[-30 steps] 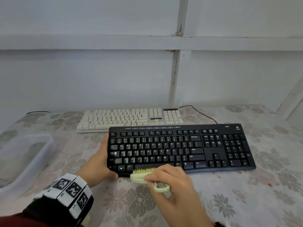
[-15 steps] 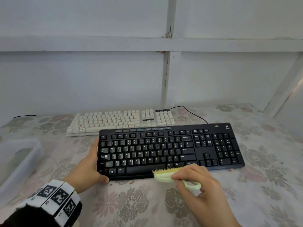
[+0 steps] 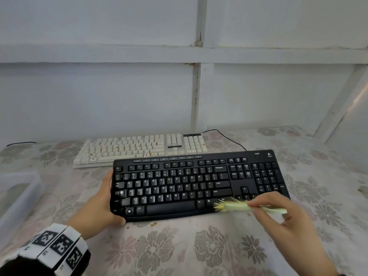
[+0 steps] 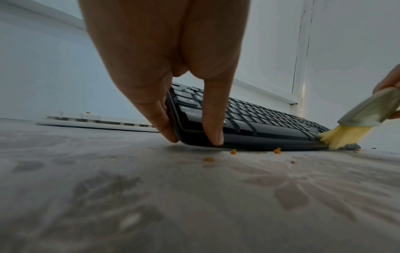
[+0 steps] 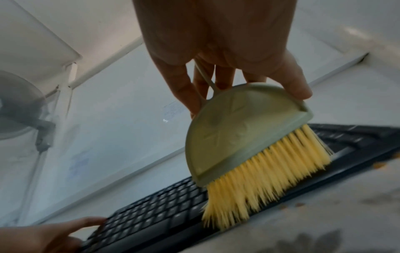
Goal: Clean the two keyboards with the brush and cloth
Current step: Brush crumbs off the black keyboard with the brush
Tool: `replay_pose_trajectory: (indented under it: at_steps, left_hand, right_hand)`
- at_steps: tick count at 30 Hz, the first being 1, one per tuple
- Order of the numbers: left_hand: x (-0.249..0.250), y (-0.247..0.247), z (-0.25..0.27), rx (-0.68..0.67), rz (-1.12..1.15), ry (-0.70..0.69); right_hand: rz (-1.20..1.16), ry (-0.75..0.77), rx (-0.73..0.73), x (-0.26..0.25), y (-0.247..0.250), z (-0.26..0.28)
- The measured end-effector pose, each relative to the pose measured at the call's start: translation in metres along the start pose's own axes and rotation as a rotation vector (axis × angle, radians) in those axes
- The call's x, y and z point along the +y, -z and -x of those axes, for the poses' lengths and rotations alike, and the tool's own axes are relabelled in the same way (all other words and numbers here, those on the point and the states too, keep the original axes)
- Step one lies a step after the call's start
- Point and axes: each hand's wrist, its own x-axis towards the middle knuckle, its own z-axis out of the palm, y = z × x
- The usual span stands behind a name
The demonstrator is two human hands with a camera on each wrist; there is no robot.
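Fingers of the right hand (image 3: 286, 220) curl round the pale green handle of the brush (image 3: 235, 206), thumb on one side and fingertips on the other in the right wrist view. Its yellow bristles (image 5: 266, 178) splay against the front edge of the black keyboard (image 3: 179, 186), close to the right Ctrl key and just left of the arrow keys. The brush head is a green half-round with a leaf pattern pressed into it.

At the black keyboard's left end the left hand (image 3: 97, 204) grips the corner: the thumb (image 4: 213, 118) lies over the front edge by the left Ctrl key, and the other fingers (image 4: 151, 109) wrap close along the side, narrow and pressed to the casing. A band with black-and-white square markers (image 3: 57, 246) circles that wrist. Orange crumbs (image 4: 233, 151) lie on the flowered tablecloth (image 3: 179, 250) just before the black keyboard's front edge.

Left of the black keyboard stands a clear plastic tub (image 3: 18, 198); its contents cannot be made out.

The black keyboard's far right corner reads "K200" with a Logitech mark. Just behind it lies the white keyboard (image 3: 139, 150), with orange specks among its keys, and a black cable (image 3: 229, 139) runs toward the white wall (image 3: 99, 96).
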Motion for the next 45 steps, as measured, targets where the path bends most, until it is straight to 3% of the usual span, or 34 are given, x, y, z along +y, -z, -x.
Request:
replay_pose_trajectory:
  at_steps: [7, 15, 21, 25, 31, 37, 41, 45]
  left_hand:
    - [0.001, 0.0, 0.0, 0.005, 0.016, 0.003]
    - [0.0, -0.001, 0.0, 0.001, 0.025, 0.003]
    - [0.0, 0.0, -0.001, -0.004, 0.025, 0.016]
    - [-0.002, 0.0, -0.002, 0.004, 0.034, 0.016]
    - [-0.002, 0.0, -0.002, 0.01, 0.039, 0.009]
    - [-0.002, -0.001, -0.002, 0.008, 0.024, 0.009]
    - [0.001, -0.002, 0.0, 0.007, 0.019, 0.014]
    - [0.001, -0.001, 0.0, 0.015, 0.02, 0.012]
  right_hand:
    - [-0.122, -0.076, 0.016, 0.004, 0.031, -0.007]
    - [-0.053, -0.072, 0.102, 0.021, 0.051, -0.014]
    - [-0.004, -0.074, 0.072, 0.024, 0.058, -0.015]
    - [0.059, -0.069, 0.181, 0.033, 0.077, -0.018]
    - [-0.011, -0.073, 0.047, 0.036, 0.079, -0.02]
    - [0.114, -0.072, 0.131, 0.061, 0.104, -0.026]
    - [0.033, -0.06, 0.057, 0.054, 0.1, -0.027]
    - [0.096, -0.093, 0.143, 0.062, 0.113, -0.03]
